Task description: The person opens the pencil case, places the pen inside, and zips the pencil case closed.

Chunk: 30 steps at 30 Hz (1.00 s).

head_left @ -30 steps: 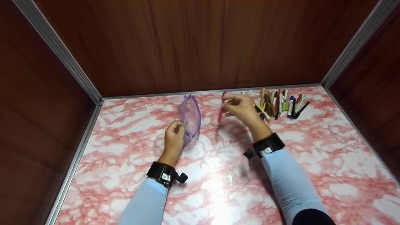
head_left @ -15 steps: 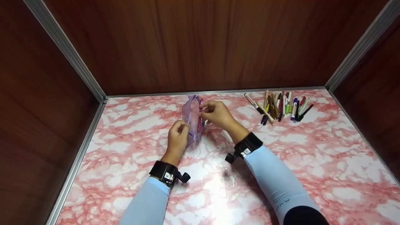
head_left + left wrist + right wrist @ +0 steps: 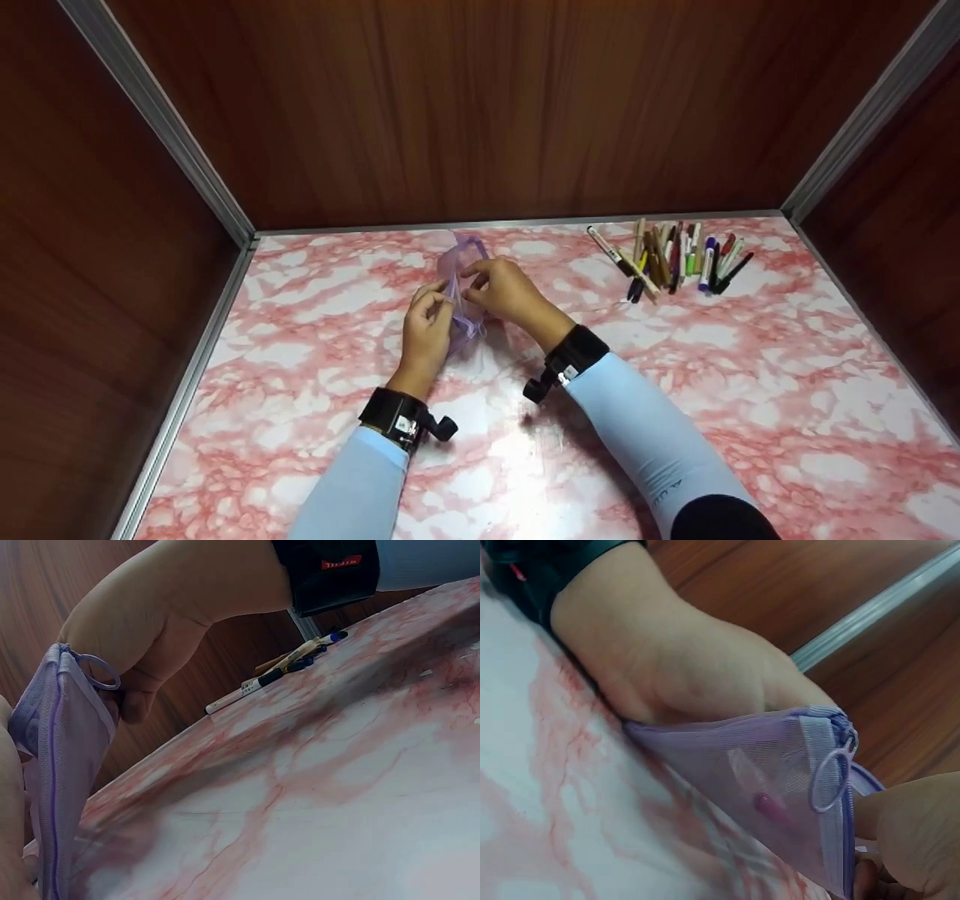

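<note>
Far, just left of centre, a purple mesh zip pouch was pinched by the left hand, a pink pen glimpsed inside; the right hand was bent at the mouth, its hold impossible to tell.

We see a sheer lilac mesh zip pouch, its mouth parted, held upright either on or just above the bench. The left grip pinches one side; the right grip sits at the mouth. Through the mesh we make out a slanting pink pen.
</note>
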Available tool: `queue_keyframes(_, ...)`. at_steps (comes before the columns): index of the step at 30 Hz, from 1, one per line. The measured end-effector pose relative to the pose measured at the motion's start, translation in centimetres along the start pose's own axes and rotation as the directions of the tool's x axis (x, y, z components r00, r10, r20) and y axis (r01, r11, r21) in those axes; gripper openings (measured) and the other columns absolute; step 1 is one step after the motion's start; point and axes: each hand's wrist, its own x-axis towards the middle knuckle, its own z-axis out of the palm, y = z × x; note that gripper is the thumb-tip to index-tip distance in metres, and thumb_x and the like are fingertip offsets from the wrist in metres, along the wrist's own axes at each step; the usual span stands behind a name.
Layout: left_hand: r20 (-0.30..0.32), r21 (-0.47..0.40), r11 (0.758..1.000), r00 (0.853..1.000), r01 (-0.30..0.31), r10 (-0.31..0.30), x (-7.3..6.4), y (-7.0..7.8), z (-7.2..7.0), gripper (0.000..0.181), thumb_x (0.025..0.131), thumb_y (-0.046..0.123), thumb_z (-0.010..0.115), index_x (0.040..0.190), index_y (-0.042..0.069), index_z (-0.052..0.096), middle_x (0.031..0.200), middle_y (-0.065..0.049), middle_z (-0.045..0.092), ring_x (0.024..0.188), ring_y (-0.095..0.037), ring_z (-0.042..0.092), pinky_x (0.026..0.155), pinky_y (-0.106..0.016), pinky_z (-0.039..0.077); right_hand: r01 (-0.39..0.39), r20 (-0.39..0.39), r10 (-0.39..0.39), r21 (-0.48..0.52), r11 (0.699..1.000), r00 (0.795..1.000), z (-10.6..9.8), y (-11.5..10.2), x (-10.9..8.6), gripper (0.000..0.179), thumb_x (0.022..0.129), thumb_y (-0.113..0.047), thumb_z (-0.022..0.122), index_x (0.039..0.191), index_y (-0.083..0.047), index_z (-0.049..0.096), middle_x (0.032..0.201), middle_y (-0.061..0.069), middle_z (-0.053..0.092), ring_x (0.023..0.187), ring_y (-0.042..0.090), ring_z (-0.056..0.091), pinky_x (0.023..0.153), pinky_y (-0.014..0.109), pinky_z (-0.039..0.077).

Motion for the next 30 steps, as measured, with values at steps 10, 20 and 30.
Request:
queue_keyframes(10, 0.008, 0.062, 0.998, 1.000, 0.001, -0.001, -0.1, -0.1, 0.5, 0.018, 0.108, 0.005, 0.064, 0.099, -0.008, 0.073, 0.154, -0.016, 0.067, 0.154, -0.036, 0.057, 0.127, -0.043, 0.049, -0.024, -0.066, 0.026, 0.034, 0.999, 0.997, -5.0, 3.5, -3.1, 0.027, 0.105, -0.013, 0.076, 0.129, -0.001, 0.081, 0.114, 0.019, 0.084, 0.088, 0.030, 0.076, 0.076, 0.035, 0.064)
queue_keyframes(20, -0.024, 0.048, 0.999, 1.000, -0.001, 0.002, 0.0, -0.2, 0.0, 0.017, 0.107, 0.001, 0.064, 0.098, -0.011, 0.072, 0.152, -0.022, 0.067, 0.154, -0.037, 0.058, 0.129, -0.044, 0.049, -0.148, -0.241, 0.127, -0.070, 0.987, 0.962, -14.0, 8.4, -5.6, 0.028, 0.111, -0.017, 0.071, 0.133, -0.002, 0.078, 0.125, 0.024, 0.081, 0.110, 0.041, 0.075, 0.098, 0.055, 0.061)
queue_keyframes(30, -0.030, 0.063, 0.998, 0.999, 0.018, -0.016, 0.1, -0.1, -0.1, 0.016, 0.107, 0.004, 0.066, 0.098, -0.008, 0.073, 0.152, -0.018, 0.067, 0.153, -0.037, 0.059, 0.130, -0.047, 0.048, -0.351, -0.446, 0.241, -0.183, 0.918, 0.862, -20.7, 14.1, -9.9, 0.039, 0.113, -0.036, 0.065, 0.135, -0.006, 0.079, 0.121, 0.026, 0.080, 0.107, 0.044, 0.075, 0.093, 0.061, 0.056)
